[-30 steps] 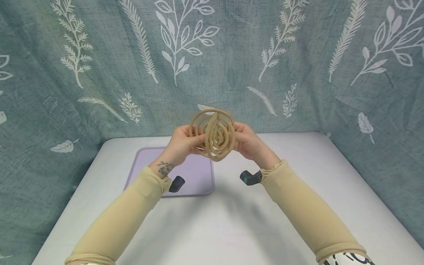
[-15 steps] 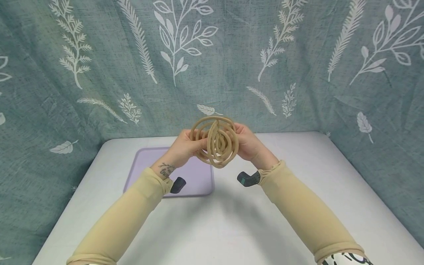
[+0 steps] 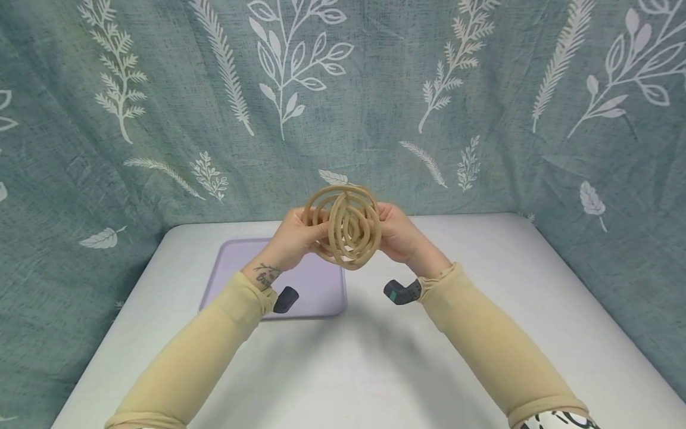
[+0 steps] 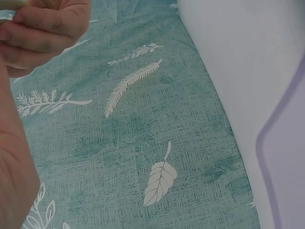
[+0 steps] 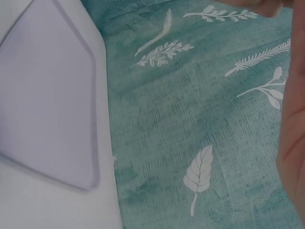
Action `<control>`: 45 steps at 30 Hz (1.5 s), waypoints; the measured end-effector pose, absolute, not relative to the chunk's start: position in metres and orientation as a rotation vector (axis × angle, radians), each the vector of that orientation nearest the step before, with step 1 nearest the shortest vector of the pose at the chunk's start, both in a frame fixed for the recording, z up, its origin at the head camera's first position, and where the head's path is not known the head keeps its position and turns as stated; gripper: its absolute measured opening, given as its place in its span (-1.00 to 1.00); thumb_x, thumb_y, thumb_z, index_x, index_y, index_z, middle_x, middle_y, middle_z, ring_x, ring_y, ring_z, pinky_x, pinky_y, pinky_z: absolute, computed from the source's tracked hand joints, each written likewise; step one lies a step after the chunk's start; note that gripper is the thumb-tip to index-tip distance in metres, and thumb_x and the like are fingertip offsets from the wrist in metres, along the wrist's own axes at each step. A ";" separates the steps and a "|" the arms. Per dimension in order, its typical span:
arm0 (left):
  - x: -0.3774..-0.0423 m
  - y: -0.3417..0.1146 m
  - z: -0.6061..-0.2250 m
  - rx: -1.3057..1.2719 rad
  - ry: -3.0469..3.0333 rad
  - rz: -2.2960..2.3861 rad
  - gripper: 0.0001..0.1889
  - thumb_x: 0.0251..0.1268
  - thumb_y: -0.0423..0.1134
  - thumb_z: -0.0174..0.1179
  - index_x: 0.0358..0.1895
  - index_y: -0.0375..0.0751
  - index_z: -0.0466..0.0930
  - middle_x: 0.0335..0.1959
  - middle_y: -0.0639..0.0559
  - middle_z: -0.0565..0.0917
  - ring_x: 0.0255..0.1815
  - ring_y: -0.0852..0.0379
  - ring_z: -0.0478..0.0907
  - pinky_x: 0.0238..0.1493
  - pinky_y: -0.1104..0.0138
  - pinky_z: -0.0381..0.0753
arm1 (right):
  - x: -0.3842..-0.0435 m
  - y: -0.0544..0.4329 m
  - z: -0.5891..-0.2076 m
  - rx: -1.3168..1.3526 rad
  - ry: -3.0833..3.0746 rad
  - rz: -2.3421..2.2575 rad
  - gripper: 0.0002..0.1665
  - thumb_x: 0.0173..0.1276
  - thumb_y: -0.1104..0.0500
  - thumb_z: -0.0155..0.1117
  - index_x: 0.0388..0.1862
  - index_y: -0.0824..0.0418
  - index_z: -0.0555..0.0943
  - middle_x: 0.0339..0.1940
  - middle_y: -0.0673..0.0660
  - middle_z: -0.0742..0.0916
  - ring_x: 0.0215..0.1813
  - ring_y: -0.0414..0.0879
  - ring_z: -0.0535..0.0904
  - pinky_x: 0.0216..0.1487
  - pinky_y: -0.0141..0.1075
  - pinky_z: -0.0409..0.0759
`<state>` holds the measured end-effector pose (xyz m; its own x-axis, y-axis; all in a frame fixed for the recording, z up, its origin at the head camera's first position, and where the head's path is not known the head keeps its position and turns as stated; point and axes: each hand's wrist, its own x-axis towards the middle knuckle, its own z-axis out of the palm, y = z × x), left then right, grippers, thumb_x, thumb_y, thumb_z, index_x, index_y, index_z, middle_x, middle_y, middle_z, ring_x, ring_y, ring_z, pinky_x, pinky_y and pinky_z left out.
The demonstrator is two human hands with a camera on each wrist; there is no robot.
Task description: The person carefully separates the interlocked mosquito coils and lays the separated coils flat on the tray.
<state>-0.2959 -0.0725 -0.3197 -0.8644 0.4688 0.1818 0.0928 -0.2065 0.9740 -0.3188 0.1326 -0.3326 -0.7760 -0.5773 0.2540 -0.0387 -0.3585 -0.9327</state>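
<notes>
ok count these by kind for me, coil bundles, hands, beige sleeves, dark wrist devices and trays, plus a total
Coil bundle: 1 (one piece or two, I cannot tell)
Hands: 2, left hand and right hand
Beige sleeves: 2, left sleeve and right sleeve
Dark wrist devices: 2, left device and right device
Tray: 1
Total: 8
</notes>
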 end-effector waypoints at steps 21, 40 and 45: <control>-0.298 -0.074 -0.324 0.596 1.741 2.165 -0.84 0.29 -0.48 0.04 -0.30 -0.17 0.57 -0.47 0.05 0.68 -0.43 0.16 0.66 -0.19 0.18 0.68 | -0.319 0.133 -0.334 -0.730 1.508 -2.246 -0.77 0.03 0.02 0.39 -0.35 0.09 0.65 -0.47 -0.02 0.72 -0.40 -0.24 0.64 -0.33 -0.40 0.63; -0.297 -0.077 -0.317 0.585 1.751 2.146 -0.82 0.32 -0.50 -0.01 -0.37 -0.22 0.54 -0.51 0.02 0.69 -0.47 0.17 0.67 -0.29 0.27 0.70 | -0.319 0.144 -0.333 -0.855 1.507 -2.080 -0.91 0.23 0.14 0.26 -0.34 0.12 0.64 -0.49 0.02 0.75 -0.49 -0.21 0.68 -0.42 -0.36 0.67; -0.297 -0.079 -0.317 0.560 1.765 2.143 -0.82 0.31 -0.51 0.00 -0.39 -0.22 0.54 -0.52 0.01 0.69 -0.47 0.17 0.67 -0.28 0.26 0.70 | -0.318 0.146 -0.330 -0.851 1.527 -2.063 -0.91 0.24 0.14 0.27 -0.39 0.14 0.64 -0.52 0.04 0.74 -0.55 -0.21 0.66 -0.45 -0.37 0.66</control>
